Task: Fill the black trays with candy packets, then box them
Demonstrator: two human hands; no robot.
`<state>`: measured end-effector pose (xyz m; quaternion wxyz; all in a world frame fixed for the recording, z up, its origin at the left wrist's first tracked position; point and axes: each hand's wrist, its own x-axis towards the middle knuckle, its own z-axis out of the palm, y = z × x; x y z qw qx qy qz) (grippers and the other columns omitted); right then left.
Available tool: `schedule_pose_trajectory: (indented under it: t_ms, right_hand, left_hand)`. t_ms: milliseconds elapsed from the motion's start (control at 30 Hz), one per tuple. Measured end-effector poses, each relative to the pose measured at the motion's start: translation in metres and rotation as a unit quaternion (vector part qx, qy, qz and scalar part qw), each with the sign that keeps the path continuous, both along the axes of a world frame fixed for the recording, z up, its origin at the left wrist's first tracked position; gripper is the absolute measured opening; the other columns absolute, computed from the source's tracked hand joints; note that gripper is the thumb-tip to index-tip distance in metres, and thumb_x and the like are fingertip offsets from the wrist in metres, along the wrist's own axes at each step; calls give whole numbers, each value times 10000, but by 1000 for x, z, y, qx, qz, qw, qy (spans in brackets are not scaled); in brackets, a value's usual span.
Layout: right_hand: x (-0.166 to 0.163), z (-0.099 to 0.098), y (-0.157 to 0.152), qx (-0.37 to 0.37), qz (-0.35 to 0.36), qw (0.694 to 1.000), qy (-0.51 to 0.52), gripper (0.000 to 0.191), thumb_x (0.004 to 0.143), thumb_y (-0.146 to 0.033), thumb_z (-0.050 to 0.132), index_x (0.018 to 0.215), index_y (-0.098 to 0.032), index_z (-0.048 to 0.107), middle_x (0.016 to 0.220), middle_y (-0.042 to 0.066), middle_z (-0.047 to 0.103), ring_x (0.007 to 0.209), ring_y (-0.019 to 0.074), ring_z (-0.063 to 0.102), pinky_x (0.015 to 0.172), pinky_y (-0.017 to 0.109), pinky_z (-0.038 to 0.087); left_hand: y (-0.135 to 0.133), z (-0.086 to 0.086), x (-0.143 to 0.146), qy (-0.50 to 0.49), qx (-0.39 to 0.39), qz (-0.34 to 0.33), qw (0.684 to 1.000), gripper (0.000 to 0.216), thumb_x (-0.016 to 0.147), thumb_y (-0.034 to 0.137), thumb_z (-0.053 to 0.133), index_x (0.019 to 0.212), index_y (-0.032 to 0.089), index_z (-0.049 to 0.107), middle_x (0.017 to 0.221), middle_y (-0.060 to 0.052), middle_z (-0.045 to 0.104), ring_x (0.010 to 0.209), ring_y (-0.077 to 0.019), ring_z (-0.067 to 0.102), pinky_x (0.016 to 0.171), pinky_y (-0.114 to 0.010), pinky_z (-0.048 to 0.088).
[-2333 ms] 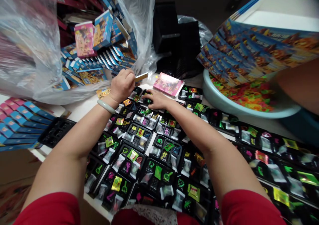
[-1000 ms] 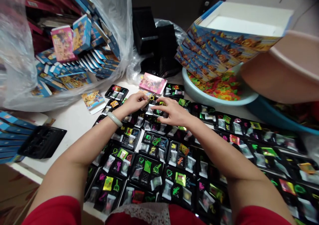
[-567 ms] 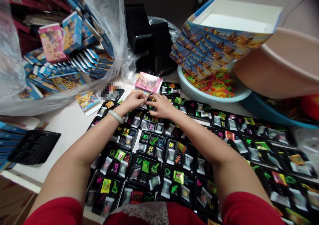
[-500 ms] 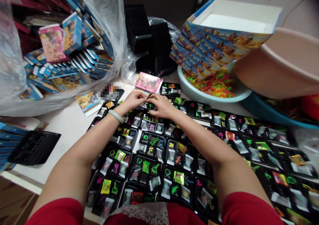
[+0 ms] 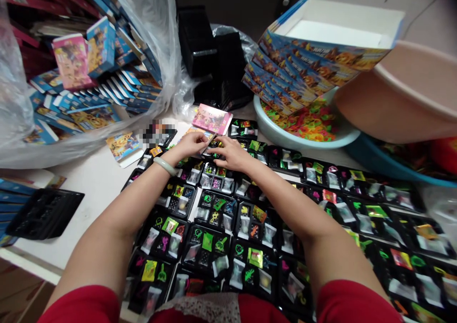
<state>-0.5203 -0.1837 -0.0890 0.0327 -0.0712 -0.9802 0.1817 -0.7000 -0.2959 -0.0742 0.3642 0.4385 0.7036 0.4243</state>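
Observation:
My left hand [image 5: 193, 145], with a pale bangle on its wrist, pinches the edge of a small orange printed box [image 5: 206, 133] at the far side of the trays. Its fingertips and most of the box are partly hidden. Close by on the right, my right hand [image 5: 233, 154] has its fingers apart and its thumb stretched out, over a black tray. That tray is mostly covered by the fingers. Just behind the hands lies a pink printed box [image 5: 213, 118]. Under my forearms spread rows of black compartment trays [image 5: 216, 209] with small bright plastic pieces and clear wrapped packets.
Back left, a clear plastic bag [image 5: 162, 61] holds many printed boxes. Stacked black trays [image 5: 197, 39] stand behind. At right, nested printed cartons [image 5: 303, 58] lean over a pale blue basin [image 5: 303, 142] of plastic pieces, beside a peach basin [image 5: 403, 94]. An upturned black tray [image 5: 44, 213] lies left.
My right hand's fingers have spread a little and shifted slightly right. My left hand stays almost in place, still pinching. The whole view has moved slightly.

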Motion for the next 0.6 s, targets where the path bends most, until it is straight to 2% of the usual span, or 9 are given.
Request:
schedule_pose_trajectory:
  t_ms: [200,400,500,600]
  right_hand:
    - [-4,-5,0,-2,6,1000,-16,537,872,-303,733,1404,-305,657,1585,129,421,1476,400,366,1144,659,393]
    - [-9,-16,3,-55,-33,996,55,547,814,-284,762,1320,-181,580,1408,172,524,1306,331,519,1090,539,462]
    - [-10,-18,8,-75,-47,994,64,571,781,-300,801,1284,-186,553,1312,151,564,1218,319,560,1043,515,486]
    - [1,-11,11,-59,-49,993,85,628,762,-334,857,1312,-223,572,1376,140,548,1295,337,520,1097,546,436]
  left_hand:
    - [10,-4,2,-11,14,44,999,57,718,142,662,685,167,622,555,33,586,509,-114,539,528,-223,431]
    - [13,-13,8,-27,29,31,999,71,750,177,699,732,166,630,592,33,595,509,-106,548,509,-208,456]
    - [14,-17,13,-31,43,27,998,134,778,231,707,721,169,604,607,33,584,490,-99,534,484,-202,455]
    - [14,-20,14,10,60,42,997,113,776,228,696,739,169,607,651,22,604,509,-99,533,483,-197,444]
